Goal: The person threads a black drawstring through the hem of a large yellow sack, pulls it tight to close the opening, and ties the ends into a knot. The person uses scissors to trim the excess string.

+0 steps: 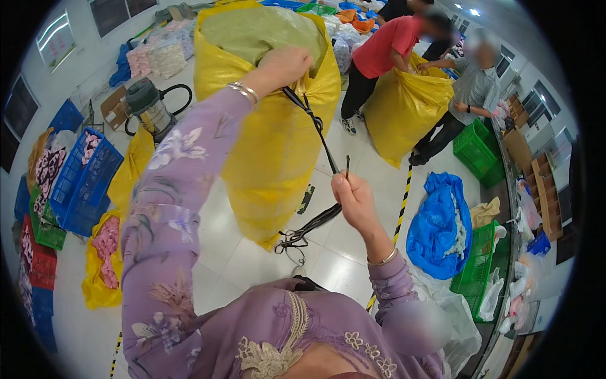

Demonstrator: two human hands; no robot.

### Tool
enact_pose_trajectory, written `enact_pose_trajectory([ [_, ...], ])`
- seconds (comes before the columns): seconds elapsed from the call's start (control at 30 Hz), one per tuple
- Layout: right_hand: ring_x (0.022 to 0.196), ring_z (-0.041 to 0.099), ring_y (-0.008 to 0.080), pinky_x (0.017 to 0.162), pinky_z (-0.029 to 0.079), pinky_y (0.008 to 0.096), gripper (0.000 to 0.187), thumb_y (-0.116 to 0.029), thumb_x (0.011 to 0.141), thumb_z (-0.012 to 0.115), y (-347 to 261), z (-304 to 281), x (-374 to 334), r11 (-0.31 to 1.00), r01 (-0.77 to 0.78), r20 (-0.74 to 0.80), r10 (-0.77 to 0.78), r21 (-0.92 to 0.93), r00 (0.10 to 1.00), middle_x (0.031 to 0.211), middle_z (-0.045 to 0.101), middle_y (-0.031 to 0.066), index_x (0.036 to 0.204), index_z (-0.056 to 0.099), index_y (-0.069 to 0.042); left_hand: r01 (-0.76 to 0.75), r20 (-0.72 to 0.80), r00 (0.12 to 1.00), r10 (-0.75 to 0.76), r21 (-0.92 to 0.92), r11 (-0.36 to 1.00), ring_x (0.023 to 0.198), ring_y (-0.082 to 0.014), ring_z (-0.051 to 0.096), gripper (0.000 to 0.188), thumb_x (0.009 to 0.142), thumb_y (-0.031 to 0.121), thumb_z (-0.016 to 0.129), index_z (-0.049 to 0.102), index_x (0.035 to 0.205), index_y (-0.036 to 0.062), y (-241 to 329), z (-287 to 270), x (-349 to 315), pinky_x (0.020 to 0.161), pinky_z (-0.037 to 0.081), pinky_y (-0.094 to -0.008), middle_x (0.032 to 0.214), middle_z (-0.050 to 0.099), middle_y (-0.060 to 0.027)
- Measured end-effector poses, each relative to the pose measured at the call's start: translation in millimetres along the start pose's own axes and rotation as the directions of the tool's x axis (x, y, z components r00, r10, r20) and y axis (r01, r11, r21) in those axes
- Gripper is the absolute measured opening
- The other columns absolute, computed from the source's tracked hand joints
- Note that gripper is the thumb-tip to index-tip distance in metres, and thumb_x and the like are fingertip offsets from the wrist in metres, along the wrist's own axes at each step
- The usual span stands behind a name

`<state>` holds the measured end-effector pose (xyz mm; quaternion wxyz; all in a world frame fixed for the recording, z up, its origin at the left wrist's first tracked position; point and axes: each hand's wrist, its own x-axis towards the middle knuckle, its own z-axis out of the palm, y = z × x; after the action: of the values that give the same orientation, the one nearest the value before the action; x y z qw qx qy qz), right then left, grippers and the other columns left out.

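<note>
A tall yellow sack [271,145] stands in front of me, with a greenish inner layer [265,31] at its top. At the sack's upper rim, my left hand [284,66] is closed on the edge, its fingertips partly hidden. From just under that hand a black cord [325,144], knotted near its upper end, runs down to my right hand [355,199]. My right hand pinches the cord between thumb and fingers. Below it, the rest of the cord hangs in a loose, tangled bundle beside the sack's lower end.
Two people work at another yellow sack [407,110] at right. A blue bag [442,227] and green crates [478,151] line the right side. On the left are a vacuum cleaner [151,107], a blue crate [85,183] and a yellow bag of pink pieces [104,252].
</note>
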<state>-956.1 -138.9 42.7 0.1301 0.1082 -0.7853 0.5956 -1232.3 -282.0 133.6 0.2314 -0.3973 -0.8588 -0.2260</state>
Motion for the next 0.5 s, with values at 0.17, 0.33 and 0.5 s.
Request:
enact_pose_trajectory([
  [0.17, 0.072, 0.045, 0.0090, 0.065, 0.039, 0.0227, 0.018, -0.017, 0.098, 0.044, -9, -17, 14, 0.986, 0.158, -0.139, -0.149, 0.057, 0.979, 0.086, 0.048, 0.0030, 0.092, 0.047, 0.000, -0.515, -0.071, 0.855, 0.514, 0.010, 0.857, 0.109, -0.0302, 0.049, 0.024, 0.079, 0.010, 0.057, 0.058, 0.102, 0.0095, 54, -39, -56, 0.094, 0.038, -0.0418, 0.116, 0.056, -0.0101],
  [0.33, 0.069, 0.044, 0.0088, 0.064, 0.038, 0.0224, 0.021, -0.014, 0.097, 0.041, -29, 8, 51, 0.881, 0.457, -0.115, -0.445, 0.120, 0.888, 0.084, 0.051, 0.0031, 0.085, 0.052, 0.000, -0.602, 0.019, 0.797, 0.603, 0.090, 0.793, 0.118, -0.0233, 0.044, 0.024, 0.074, 0.014, 0.064, 0.059, 0.098, 0.0141, 67, -22, -91, 0.101, 0.030, -0.0422, 0.125, 0.053, -0.0020],
  [0.5, 0.066, 0.041, 0.0061, 0.060, 0.033, 0.0214, 0.030, -0.022, 0.100, 0.039, -46, 38, 60, 0.931, 0.289, -0.085, -0.277, 0.222, 0.957, 0.076, 0.048, -0.0008, 0.081, 0.051, -0.002, -0.574, -0.065, 0.789, 0.611, 0.275, 0.771, 0.121, -0.0216, 0.043, 0.015, 0.076, 0.019, 0.064, 0.058, 0.089, 0.0162, 27, -7, -72, 0.101, 0.029, -0.0433, 0.131, 0.050, -0.0001],
])
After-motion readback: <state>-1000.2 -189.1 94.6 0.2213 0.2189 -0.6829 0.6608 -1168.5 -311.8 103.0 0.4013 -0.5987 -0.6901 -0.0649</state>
